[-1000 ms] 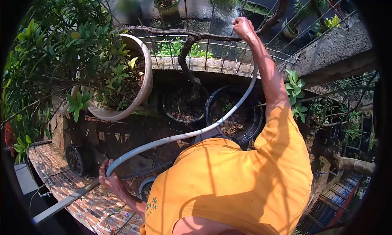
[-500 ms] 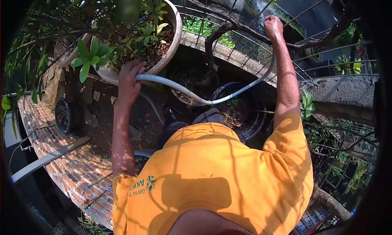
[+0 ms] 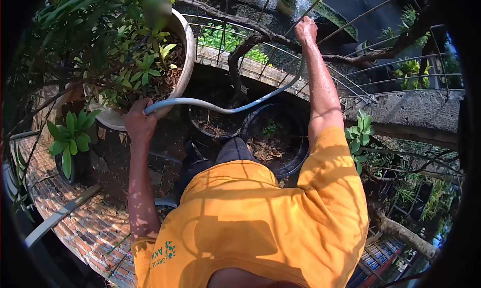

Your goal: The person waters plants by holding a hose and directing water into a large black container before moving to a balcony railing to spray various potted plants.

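Note:
A pale grey-blue hose (image 3: 220, 108) runs in a sagging curve between my two hands. My left hand (image 3: 140, 118) is closed round its near part, beside the rim of a large white plant pot (image 3: 186, 62). My right hand (image 3: 306, 30) is stretched out at the wire fence, fist shut on the hose near its far end. The hose mouth is hidden by the fist. White water spray (image 3: 302, 6) shows just beyond it, over greenery on the far side. Water drops glisten on my right forearm.
Below the hose stand black pots (image 3: 278, 142) with soil and dry leaves. A crooked branch (image 3: 240, 50) crosses the wire fence (image 3: 373, 21), above a concrete ledge (image 3: 401, 107). Brick paving (image 3: 75, 223) and a long narrow bar (image 3: 62, 215) lie at lower left.
The view has shifted, so most things sit further left. My left hand has lowered from the pot rim and its fingers are now wrapped round the hose. Water still sprays beyond my right hand.

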`<state>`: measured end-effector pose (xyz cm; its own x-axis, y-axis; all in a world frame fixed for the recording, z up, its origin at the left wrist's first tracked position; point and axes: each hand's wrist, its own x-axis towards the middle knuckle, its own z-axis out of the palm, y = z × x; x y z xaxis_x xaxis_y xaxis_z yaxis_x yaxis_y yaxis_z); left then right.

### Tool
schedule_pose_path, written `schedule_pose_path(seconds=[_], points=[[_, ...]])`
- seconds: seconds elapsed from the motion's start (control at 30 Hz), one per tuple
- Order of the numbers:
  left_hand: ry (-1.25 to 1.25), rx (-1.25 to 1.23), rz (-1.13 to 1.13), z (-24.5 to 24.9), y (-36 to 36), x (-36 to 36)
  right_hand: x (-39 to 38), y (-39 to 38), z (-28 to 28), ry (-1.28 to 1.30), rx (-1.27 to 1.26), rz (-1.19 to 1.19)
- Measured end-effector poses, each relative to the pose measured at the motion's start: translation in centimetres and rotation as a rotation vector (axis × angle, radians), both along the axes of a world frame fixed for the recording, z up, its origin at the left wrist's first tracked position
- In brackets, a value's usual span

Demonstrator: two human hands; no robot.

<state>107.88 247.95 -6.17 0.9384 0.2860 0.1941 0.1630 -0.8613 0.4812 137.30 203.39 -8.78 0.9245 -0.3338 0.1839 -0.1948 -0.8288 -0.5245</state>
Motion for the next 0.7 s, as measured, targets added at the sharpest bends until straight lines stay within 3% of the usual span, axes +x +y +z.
schedule_pose_path(seconds=[0.33, 0.53, 0.7], points=[[0.166, -0.007, 0.037, -0.6, 1.1, 0.6, 1.5, -1.1, -2.1, -0.055, 0.124, -0.065], [-0.023, 0.059, 0.033, -0.6, 0.2, -0.2, 2.9, -2.5, -4.3, -0.129, 0.222, -0.072], [-0.394, 0.003, -0.137, 2.5, -2.2, 2.3, 3.0, -2.8, -4.9, -0.160, 0.226, -0.013]])
